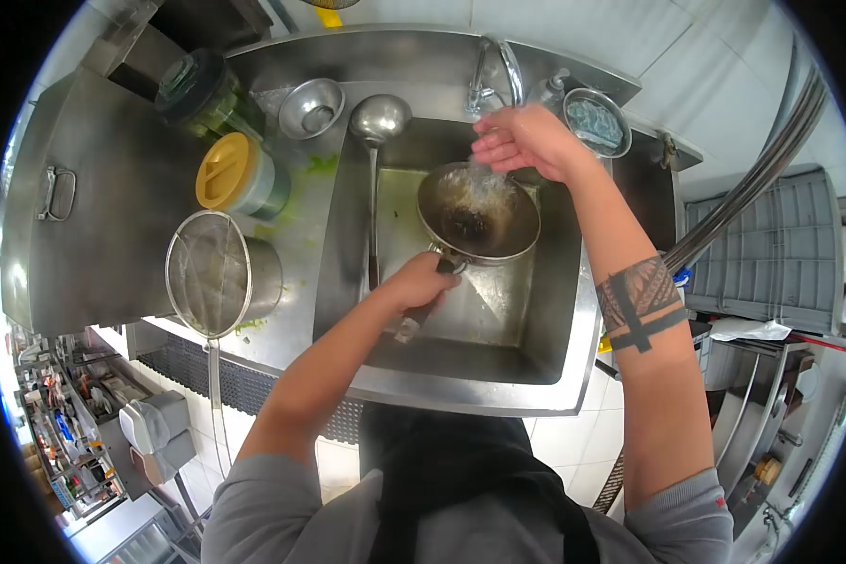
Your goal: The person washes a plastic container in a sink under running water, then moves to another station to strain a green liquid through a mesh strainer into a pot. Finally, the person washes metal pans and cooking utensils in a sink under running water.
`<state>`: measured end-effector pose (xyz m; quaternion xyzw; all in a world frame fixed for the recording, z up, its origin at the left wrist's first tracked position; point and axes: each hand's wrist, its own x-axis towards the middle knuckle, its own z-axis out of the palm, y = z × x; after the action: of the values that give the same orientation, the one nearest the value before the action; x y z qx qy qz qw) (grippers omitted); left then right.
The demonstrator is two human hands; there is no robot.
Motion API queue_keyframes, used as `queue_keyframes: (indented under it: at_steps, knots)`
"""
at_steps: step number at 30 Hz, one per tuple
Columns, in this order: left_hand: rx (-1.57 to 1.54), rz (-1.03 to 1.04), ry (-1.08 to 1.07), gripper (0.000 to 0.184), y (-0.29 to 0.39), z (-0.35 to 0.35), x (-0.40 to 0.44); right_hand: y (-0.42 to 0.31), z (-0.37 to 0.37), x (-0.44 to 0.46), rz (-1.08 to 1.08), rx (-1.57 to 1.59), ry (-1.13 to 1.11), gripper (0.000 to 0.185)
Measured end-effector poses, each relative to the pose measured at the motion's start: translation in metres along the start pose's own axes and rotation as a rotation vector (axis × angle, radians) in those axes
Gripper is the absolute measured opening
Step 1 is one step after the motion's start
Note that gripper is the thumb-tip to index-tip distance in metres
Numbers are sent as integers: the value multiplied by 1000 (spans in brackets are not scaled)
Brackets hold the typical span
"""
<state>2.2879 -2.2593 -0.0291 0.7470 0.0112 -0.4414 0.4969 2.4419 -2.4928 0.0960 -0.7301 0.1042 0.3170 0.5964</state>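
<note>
My left hand [421,282] is wrapped round the handle of a frying pan [430,209], which I hold over the sink basin [545,310]. Brown and black residue covers the pan's inside, and water splashes into it. Just above the pan, my right hand [522,143] is at the running tap [510,70], fingers stretched out and wet, with nothing visibly held. A long-handled ladle [380,120] leans in the basin's left side, its bowl on the back rim.
Left on the counter are a wire strainer [209,273] over a pot, a yellow-lidded container [227,174], a blender jug [207,94] and a small metal bowl [312,108]. Green spills mark the counter. Right of the tap stands a bowl with a scourer [594,122].
</note>
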Motion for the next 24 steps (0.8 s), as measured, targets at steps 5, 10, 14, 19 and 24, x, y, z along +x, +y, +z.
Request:
queue_keyframes:
  at_steps: [5,10,14,19,24]
  knots:
    - [-1176,-164,-479,15,-24,-4,-32,24,-55,3,-304,-194,46,37]
    - [-1331,-313,-550,12,-22,20,-58,66,-146,44,-472,-879,835,44]
    - [-792,-204,-397,13,-16,44,-39,87,-190,81,-287,-1141,593,52]
    - [-279,-56,-87,25,-21,46,13,89,-188,82,-131,-1227,701,56]
    - [-163,-32,29,37,-30,27,65,69,-132,14,-401,-703,952,52]
